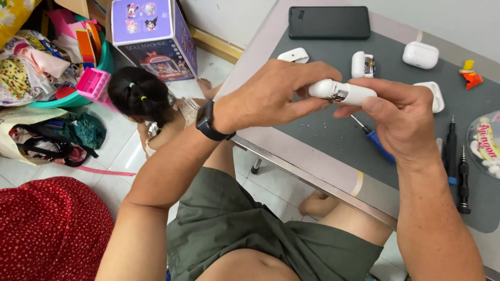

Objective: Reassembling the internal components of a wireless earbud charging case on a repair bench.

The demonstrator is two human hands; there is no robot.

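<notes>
A white earbud charging case (342,91), partly opened so that a metal hinge part is showing at its middle, is being held in the air above the near edge of a dark grey work mat (323,130), between both hands. The left hand (273,96) is gripping the case's rounded left end, fingers curled over the top and thumb pressing from below; a black smartwatch (207,122) is sitting on that wrist. The right hand (398,117) is closing on the case's right end, fingers wrapped across its top and the thumb resting against its underside. A blue-handled screwdriver (374,138) is lying on the mat just beneath the right hand, partly hidden by it. Further back on the mat, a second opened white case (363,64), a closed white charging case (420,54), a loose white shell piece (293,54) and another white shell half (436,96) are lying apart from one another. A black smartphone (329,22) is lying face down at the mat's far edge. Two black precision screwdrivers (457,166) are lying side by side at the right, near a clear plastic bag (484,143) holding small white parts. On the tiled floor (125,151) to the left, a child with dark hair (136,96) is sitting beside a purple toy box (152,37).
</notes>
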